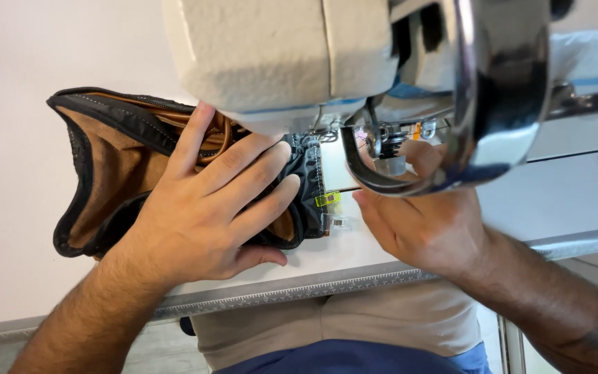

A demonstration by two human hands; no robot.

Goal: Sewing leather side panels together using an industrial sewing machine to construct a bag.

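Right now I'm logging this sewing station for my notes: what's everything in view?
Sewing machine: one, cream with chrome wheel, top centre to right.
Bag: one, black with tan lining, on the table left of the needle.
Clips: two, one yellow-green and one clear, on the bag's edge.
Table: one, white with grey edge, under everything.
Left hand: flat on the bag.
Right hand: beside the needle, fingertips hidden behind the wheel.

The single head-worn camera looks steeply down, close over the sewing machine (354,62) and white table (8,208).
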